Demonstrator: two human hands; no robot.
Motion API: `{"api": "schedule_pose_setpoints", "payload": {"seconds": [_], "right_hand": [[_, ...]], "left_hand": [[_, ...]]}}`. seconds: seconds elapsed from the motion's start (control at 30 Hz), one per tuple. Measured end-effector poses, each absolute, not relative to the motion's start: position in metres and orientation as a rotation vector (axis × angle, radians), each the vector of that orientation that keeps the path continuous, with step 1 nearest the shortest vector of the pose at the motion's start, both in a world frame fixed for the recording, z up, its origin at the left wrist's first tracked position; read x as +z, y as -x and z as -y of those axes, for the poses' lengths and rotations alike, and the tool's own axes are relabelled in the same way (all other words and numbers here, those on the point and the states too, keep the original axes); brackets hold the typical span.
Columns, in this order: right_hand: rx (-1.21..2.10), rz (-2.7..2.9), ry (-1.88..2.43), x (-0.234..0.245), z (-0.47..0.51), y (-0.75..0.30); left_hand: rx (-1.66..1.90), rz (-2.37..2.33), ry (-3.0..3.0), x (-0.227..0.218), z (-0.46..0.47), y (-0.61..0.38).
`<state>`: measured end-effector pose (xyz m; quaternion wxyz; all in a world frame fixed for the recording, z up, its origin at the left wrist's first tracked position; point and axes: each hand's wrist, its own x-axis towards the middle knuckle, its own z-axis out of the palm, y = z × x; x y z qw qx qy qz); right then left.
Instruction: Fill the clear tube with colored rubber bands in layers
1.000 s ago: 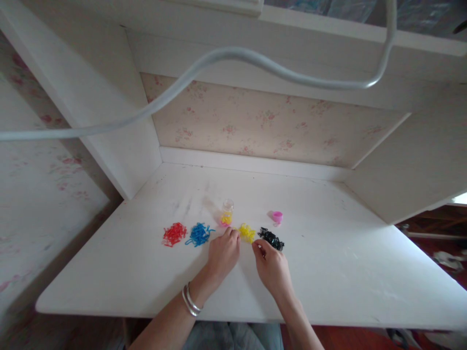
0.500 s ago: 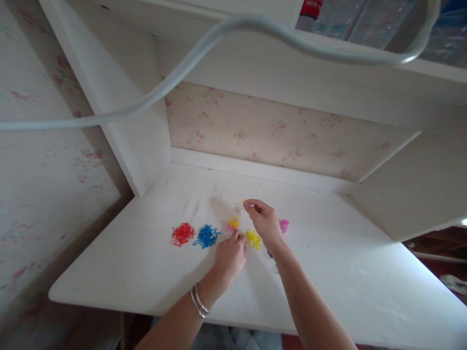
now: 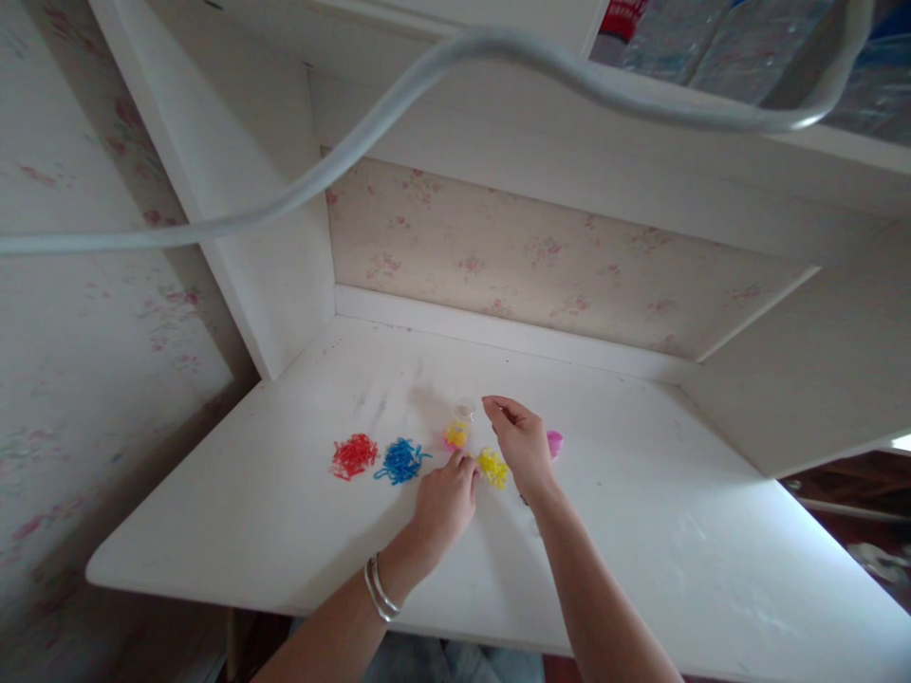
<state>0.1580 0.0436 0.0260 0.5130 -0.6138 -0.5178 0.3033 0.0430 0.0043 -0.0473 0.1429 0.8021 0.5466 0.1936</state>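
A small clear bottle (image 3: pixel 465 410) with a pink bottom stands on the white desk, with yellow pieces (image 3: pixel 456 434) inside it. My left hand (image 3: pixel 445 498) rests in front of the bottle, its fingers closed at the left edge of a yellow heap of small rubber-like pieces (image 3: pixel 492 468); what they hold, if anything, is hidden. My right hand (image 3: pixel 523 441) is raised just right of the bottle's mouth, thumb and forefinger pinched, and nothing shows at their tips. A blue heap (image 3: pixel 402 461) and a red heap (image 3: pixel 354 456) lie to the left.
A pink round object (image 3: pixel 554 444) sits behind my right wrist. A thick pale cable (image 3: pixel 342 156) crosses the upper view. Shelf panels (image 3: pixel 242 190) enclose the white desk (image 3: pixel 285 531), and plastic bottles (image 3: pixel 754 52) are stored at the upper right.
The yellow piece seen between my right fingertips is no longer visible there. My right hand has shifted slightly right and down, away from the bottle's mouth. My left hand has barely moved.
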Motion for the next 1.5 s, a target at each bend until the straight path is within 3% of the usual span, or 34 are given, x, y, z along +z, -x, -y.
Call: {"api": "schedule_pose_setpoints", "payload": {"seconds": [0.3, 0.67, 1.1, 1.3, 1.5], "right_hand": [[0.686, 1.205, 1.676, -0.029, 0.02, -0.191], [0.128, 1.685, 2.142, -0.049, 0.053, -0.184], [0.182, 1.695, 2.191, -0.051, 0.051, -0.19], [0.218, 1.701, 2.199, -0.051, 0.049, -0.191], [0.195, 1.707, 2.236, -0.05, 0.05, -0.19]], "left_hand": [[0.765, -1.485, -2.223, -0.045, -0.006, -0.042], [1.045, -1.31, -2.154, -0.046, -0.01, -0.042], [1.187, -1.245, -2.215, -0.008, 0.001, -0.033], [1.336, -1.417, -2.305, 0.028, -0.024, -0.012], [1.285, -1.606, -2.45, 0.037, -0.045, -0.001]]}}
